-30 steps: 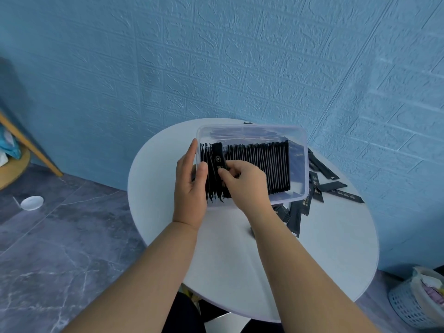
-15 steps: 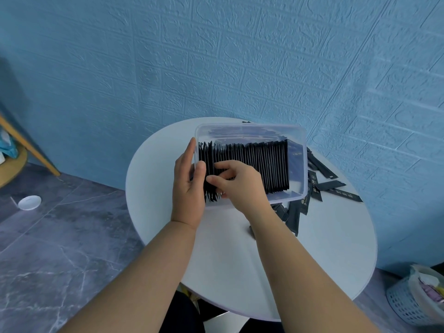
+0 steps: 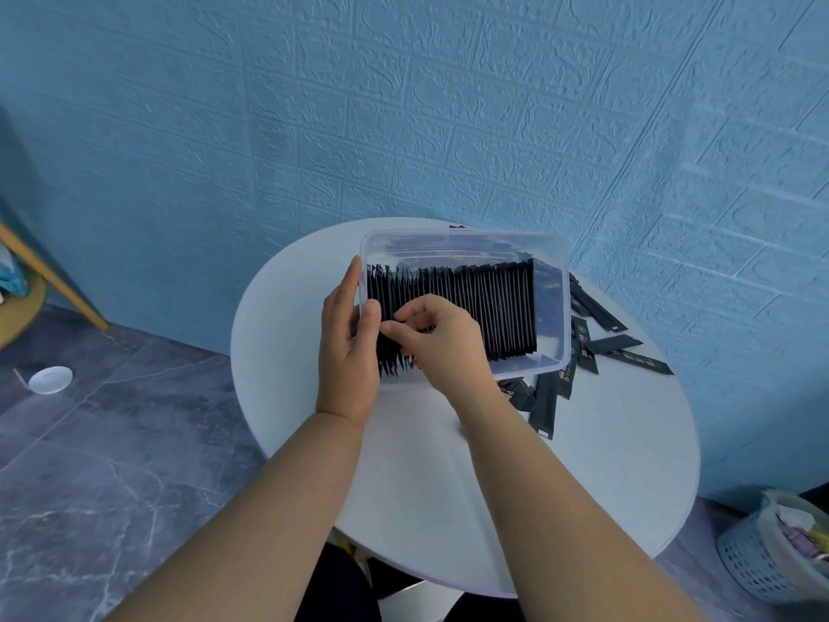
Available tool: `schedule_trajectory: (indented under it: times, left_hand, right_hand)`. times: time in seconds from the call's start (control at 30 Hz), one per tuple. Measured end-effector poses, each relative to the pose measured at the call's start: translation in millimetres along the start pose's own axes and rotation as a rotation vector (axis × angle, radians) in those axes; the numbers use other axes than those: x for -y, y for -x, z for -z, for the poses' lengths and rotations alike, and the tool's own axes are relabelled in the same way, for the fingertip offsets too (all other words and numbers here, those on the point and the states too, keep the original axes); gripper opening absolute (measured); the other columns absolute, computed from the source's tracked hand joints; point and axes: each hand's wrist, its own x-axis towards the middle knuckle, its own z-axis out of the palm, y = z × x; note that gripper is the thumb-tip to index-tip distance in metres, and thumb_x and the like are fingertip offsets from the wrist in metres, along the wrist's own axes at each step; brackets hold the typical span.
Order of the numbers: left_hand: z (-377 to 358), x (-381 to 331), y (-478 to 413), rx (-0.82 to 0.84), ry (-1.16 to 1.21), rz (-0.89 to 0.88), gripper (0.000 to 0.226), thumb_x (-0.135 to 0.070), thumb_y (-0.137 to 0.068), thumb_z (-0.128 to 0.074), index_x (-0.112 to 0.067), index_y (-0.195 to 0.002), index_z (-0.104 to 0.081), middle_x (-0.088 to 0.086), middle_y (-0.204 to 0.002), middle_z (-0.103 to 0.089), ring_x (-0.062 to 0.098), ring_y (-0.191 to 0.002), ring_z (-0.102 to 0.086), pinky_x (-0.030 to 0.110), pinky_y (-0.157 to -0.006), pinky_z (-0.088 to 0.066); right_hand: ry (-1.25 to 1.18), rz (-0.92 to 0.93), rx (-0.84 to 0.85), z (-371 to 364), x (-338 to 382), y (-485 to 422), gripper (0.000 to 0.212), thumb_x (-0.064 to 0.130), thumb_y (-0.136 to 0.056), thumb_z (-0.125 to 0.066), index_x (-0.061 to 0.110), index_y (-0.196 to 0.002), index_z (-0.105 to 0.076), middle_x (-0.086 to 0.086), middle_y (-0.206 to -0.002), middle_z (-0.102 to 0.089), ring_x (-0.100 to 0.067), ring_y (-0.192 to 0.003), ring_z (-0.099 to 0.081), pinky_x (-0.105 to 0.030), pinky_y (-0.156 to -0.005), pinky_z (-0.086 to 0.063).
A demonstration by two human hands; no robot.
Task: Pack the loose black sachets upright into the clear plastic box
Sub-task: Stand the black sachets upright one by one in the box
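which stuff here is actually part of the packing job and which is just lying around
Part of the job:
- clear plastic box, left hand gripping its left wall
- packed sachets standing in a row, right hand pinching at their left end
- loose sachets on the table, right of the box

Just lying about:
- white dish on the floor
- basket, lower right
- wooden furniture, left

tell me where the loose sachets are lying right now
In the head view the loose black sachets lie scattered on the round white table, right of the clear plastic box, from its right wall round to its near right corner.
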Motion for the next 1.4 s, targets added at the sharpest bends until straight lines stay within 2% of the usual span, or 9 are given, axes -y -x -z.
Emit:
schedule_trajectory:
  times: [0.2, 0.57, 0.73, 0.9, 1.0, 1.07, 1.2, 1.3, 1.4]
  left_hand:
    - [-0.3, -1.4, 0.8, -0.002, 0.001, -0.005, 0.041, -0.023, -0.093, -0.038, -0.041, -0.13, -0.033, -0.026, -0.127, -0.039, -0.023, -0.12, -0.033, 0.001, -0.097, -0.025]
    - [0.0, -3.9, 1.7, -0.009, -0.009, 0.012, 0.041, -0.026, -0.092, -0.039, -0.047, -0.127, -0.033, -0.029, -0.126, -0.039, -0.023, -0.118, -0.034, 0.0, -0.093, -0.026]
    - [0.9, -2.0, 1.4, -0.026, -0.008, 0.014, 0.041, -0.027, -0.092, -0.039, -0.044, -0.129, -0.033, -0.029, -0.127, -0.04, -0.022, -0.12, -0.033, 0.003, -0.098, -0.026]
    - [3.5, 1.0, 1.6, -0.081, -0.014, 0.008, 0.04, -0.027, -0.093, -0.041, -0.044, -0.129, -0.035, -0.028, -0.125, -0.042, -0.02, -0.121, -0.035, 0.011, -0.105, -0.026]
    - [2.7, 0.1, 2.3, -0.096, -0.014, 0.005, 0.039, -0.02, -0.098, -0.042, -0.038, -0.132, -0.034, -0.027, -0.122, -0.043, -0.025, -0.115, -0.036, 0.002, -0.098, -0.026]
    - [1.2, -1.1, 2.5, -0.105, -0.018, 0.013, 0.04, -0.013, -0.101, -0.04, -0.035, -0.133, -0.033, -0.026, -0.122, -0.043, -0.027, -0.112, -0.037, -0.001, -0.096, -0.026]
    - [-0.2, -2.2, 2.9, -0.11, -0.022, 0.012, 0.04, -0.013, -0.101, -0.039, -0.035, -0.134, -0.033, -0.027, -0.123, -0.042, -0.026, -0.115, -0.036, 0.0, -0.098, -0.026]
    - [-0.8, -3.5, 3.9, -0.113, -0.043, 0.018, 0.041, -0.014, -0.101, -0.039, -0.035, -0.135, -0.031, -0.029, -0.122, -0.042, -0.027, -0.114, -0.035, 0.0, -0.098, -0.025]
    - [-0.2, -4.3, 4.1, -0.117, -0.047, 0.026, 0.041, -0.015, -0.101, -0.039, -0.037, -0.135, -0.031, -0.029, -0.124, -0.041, -0.026, -0.115, -0.035, 0.0, -0.098, -0.025]
  right_hand:
    - [-0.014, -0.025, 0.046, 1.0, 2.9, -3.6, 0.01, 0.023, -0.083, -0.07, 0.021, -0.077, -0.062, 0.004, -0.07, -0.061, -0.006, -0.057, -0.056, -0.019, -0.055, -0.045]
    - [-0.017, -0.036, 0.054, 9.0, 2.5, -1.3, 0.012, 0.026, -0.082, -0.07, 0.017, -0.088, -0.064, 0.005, -0.074, -0.061, -0.008, -0.061, -0.059, -0.02, -0.056, -0.045]
    - [-0.004, 0.014, 0.034, 13.6, 4.3, 5.6, 0.013, 0.025, -0.083, -0.07, 0.021, -0.094, -0.063, 0.01, -0.078, -0.062, -0.006, -0.071, -0.058, -0.027, -0.068, -0.053]
    - [-0.048, 0.174, -0.312, 51.4, -12.5, 34.5, 0.014, 0.014, -0.088, -0.062, 0.027, -0.087, -0.063, 0.013, -0.084, -0.064, 0.002, -0.077, -0.058, -0.008, -0.069, -0.045]
    - [-0.025, 0.076, -0.54, 85.7, -47.5, 45.0, 0.022, 0.014, -0.09, -0.06, 0.036, -0.088, -0.06, 0.01, -0.092, -0.064, -0.002, -0.083, -0.058, -0.011, -0.073, -0.042]
    - [0.148, -0.011, -0.59, 112.3, -77.7, 39.1, 0.018, 0.014, -0.089, -0.06, 0.029, -0.099, -0.061, 0.005, -0.104, -0.062, -0.012, -0.098, -0.057, -0.019, -0.083, -0.04]
    - [0.543, -0.215, -0.371, 150.4, -125.4, 15.6, 0.045, 0.031, -0.093, -0.054, 0.013, -0.134, -0.047, -0.009, -0.147, -0.036, -0.026, -0.139, -0.024, -0.035, -0.113, -0.019]
    - [0.755, -0.263, -0.212, 160.7, -140.1, 0.5, 0.055, 0.045, -0.096, -0.04, 0.021, -0.145, -0.031, -0.005, -0.158, -0.013, -0.026, -0.145, -0.001, -0.04, -0.117, -0.002]
    - [0.877, -0.347, -0.086, 168.4, -145.3, -8.0, 0.059, 0.055, -0.095, -0.028, 0.029, -0.148, -0.022, -0.001, -0.159, -0.006, -0.027, -0.146, 0.004, -0.046, -0.117, 0.002]
